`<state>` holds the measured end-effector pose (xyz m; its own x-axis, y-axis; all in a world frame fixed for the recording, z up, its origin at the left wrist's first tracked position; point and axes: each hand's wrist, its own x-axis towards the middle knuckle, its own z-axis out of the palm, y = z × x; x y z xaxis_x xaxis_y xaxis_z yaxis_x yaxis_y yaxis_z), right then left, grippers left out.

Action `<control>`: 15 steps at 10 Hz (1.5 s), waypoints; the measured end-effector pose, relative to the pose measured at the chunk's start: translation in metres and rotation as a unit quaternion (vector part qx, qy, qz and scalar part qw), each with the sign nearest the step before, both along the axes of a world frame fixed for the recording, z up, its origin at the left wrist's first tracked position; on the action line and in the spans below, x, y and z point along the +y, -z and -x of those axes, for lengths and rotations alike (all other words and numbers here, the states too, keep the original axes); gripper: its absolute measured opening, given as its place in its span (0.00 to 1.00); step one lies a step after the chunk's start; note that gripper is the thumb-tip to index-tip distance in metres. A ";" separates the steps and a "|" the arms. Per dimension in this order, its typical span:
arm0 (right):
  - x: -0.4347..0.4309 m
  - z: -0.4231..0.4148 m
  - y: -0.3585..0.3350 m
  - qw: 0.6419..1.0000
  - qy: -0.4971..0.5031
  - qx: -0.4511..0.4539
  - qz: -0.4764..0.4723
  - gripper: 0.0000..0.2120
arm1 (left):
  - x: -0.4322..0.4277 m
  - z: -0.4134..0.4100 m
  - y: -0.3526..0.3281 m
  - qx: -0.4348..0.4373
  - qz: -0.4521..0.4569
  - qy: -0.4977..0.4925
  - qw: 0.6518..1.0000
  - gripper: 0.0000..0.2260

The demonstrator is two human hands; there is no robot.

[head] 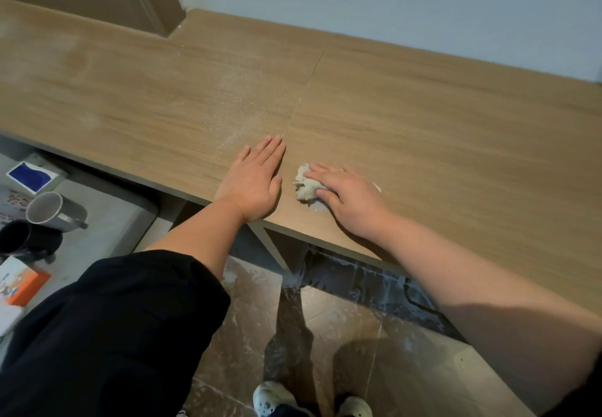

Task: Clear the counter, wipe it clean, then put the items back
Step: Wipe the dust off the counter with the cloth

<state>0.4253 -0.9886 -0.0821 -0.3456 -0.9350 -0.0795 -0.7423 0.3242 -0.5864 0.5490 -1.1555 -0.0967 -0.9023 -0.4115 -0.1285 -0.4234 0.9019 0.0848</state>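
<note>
On the near edge of the wooden counter (423, 117), both hands lie close together, just apart from each other. The left hand (254, 185) rests palm down on the bare wood, its fingers straight and held together, holding nothing; its wrist hangs over the front edge. Just to its right, the right hand (351, 201) lies flat on a small crumpled whitish cloth (306, 185), pressing it against the surface with straight fingers rather than gripping it. Most of the cloth sticks out from under the fingertips on the left side, and a sliver of white shows past the far side of the hand.

A faint streak of pale dust (234, 123) runs across the wood beyond the left hand, beside a thin seam (303, 94) where two panels of the top meet. The counter's far edge runs along a light wall (391, 0).

Down to the left, below counter level, a low grey surface (110, 214) holds a grey mug (52, 211) lying on its side, a black mug (22, 237) just beside it, a white box with a blue panel (31, 175) behind them, and an orange and white box (22, 283) nearer the camera. A wide black sleeve (114, 319) covers the left upper arm. Beneath the counter, the brown tiled floor (342, 335) is smeared with pale marks, and two light shoes (273, 397) show at the bottom.
</note>
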 end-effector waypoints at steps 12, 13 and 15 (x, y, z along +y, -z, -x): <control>0.060 -0.054 -0.009 0.989 -0.128 -0.075 0.013 0.19 | -0.002 -0.001 0.006 0.013 -0.001 0.005 1.000 0.26; 0.051 -0.022 -0.023 0.974 0.089 -0.187 0.090 0.17 | -0.003 0.000 0.005 0.015 0.000 0.001 1.000 0.26; 0.007 0.035 0.001 0.973 0.206 0.101 -0.027 0.20 | -0.001 -0.001 0.004 0.012 -0.002 0.002 1.000 0.26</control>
